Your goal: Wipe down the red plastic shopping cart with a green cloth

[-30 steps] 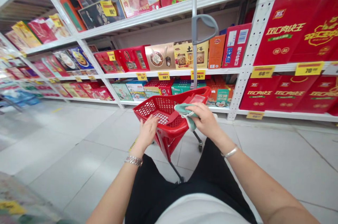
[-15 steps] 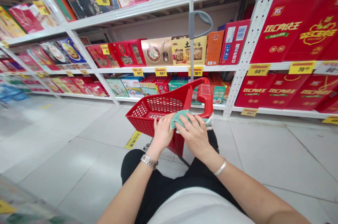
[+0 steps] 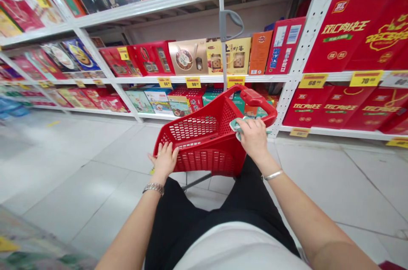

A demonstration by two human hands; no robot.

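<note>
The red plastic shopping cart stands right in front of me, its perforated basket turned to the left. My left hand lies on the basket's left end, fingers spread over the rim and thumb apart. In my right hand is a bunched green-and-white cloth, pressed to the cart's upper right side just below the red handle. Part of the cloth is hidden under the fingers. A grey pole with a loop-shaped grip rises behind the basket.
White metal shelving runs behind the cart, stacked with boxed goods and yellow price tags. Large red gift bags fill the right side. Pale floor tiles lie around. My knees are close beneath the basket.
My hands have moved apart, left hand to the basket's left end, right hand with the cloth to the right and up. The cart has turned, showing more of its side.
</note>
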